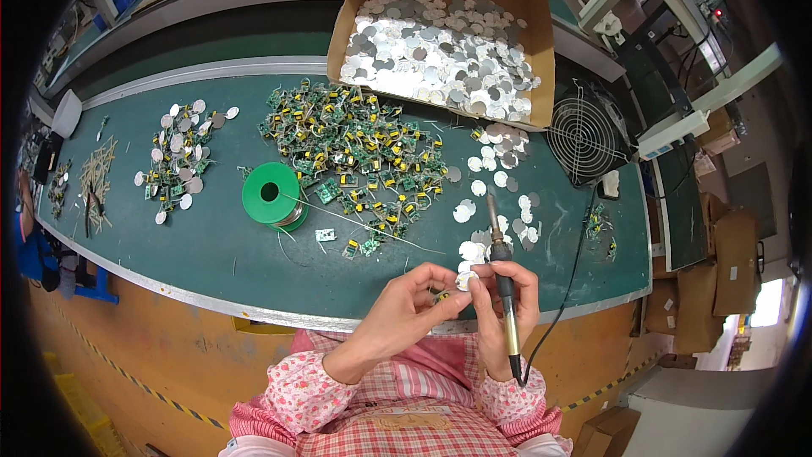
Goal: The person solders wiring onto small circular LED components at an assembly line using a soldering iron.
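Note:
Near the table's front edge my left hand (404, 306) is closed on a small circuit board (441, 296), mostly hidden by the fingers, with a bit of yellow showing. A round white disc (465, 280) sits between the fingertips of both hands, against the board. My right hand (501, 309) is closed round a soldering iron (505, 288), whose tip points away from me over the table. The thumb and a finger of that hand also touch the disc. Loose white discs (472, 250) lie just beyond my fingers.
A green solder spool (269, 194) stands left of a big heap of circuit boards (355, 140). Behind is a cardboard box (541, 42) of discs. A fan (585, 135) stands at the back right; the iron's black cord (568, 292) crosses the right side. Boards with discs (179, 152) lie left.

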